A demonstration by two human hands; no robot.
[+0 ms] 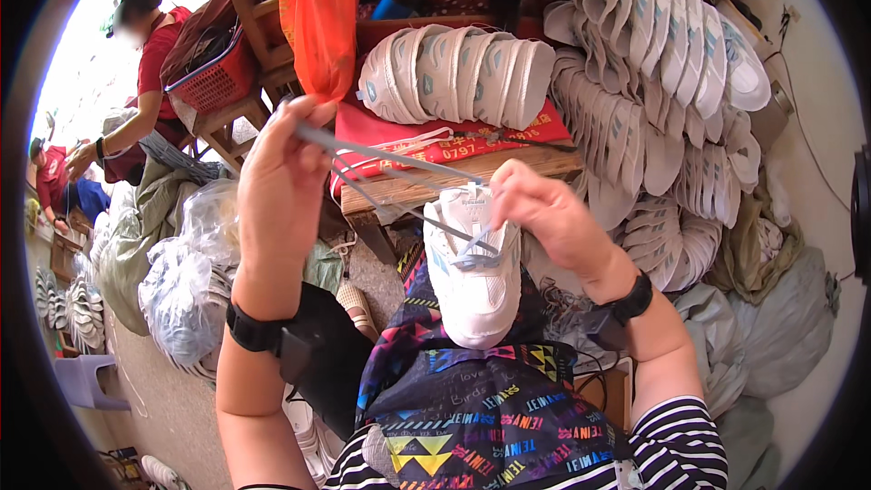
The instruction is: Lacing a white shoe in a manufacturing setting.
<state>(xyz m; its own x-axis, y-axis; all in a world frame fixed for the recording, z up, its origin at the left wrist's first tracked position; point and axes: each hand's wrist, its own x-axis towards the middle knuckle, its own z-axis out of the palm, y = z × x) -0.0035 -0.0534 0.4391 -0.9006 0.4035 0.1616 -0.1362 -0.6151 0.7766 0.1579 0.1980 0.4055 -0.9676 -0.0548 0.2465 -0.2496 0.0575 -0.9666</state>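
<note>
A white shoe upper (474,281) with pale blue accents rests toe toward me above my lap, over the dark patterned apron (490,408). A grey shoelace (390,156) runs from its eyelets up to the left. My left hand (288,172) is raised, its fingers pinched on the lace, which is pulled taut. At the upper right side of the shoe, my right hand (544,213) has its fingertips closed by the lace holes, pinching the lace. The fingertips partly hide what they grip.
A row of nested shoe uppers (458,77) lies on a red cloth over the wooden bench (481,172) ahead. Large stacks of uppers (644,100) rise at right. An orange plastic bag (318,18) hangs ahead. Wrapped bundles (186,281) sit on the left floor. Other people (150,82) are farther left.
</note>
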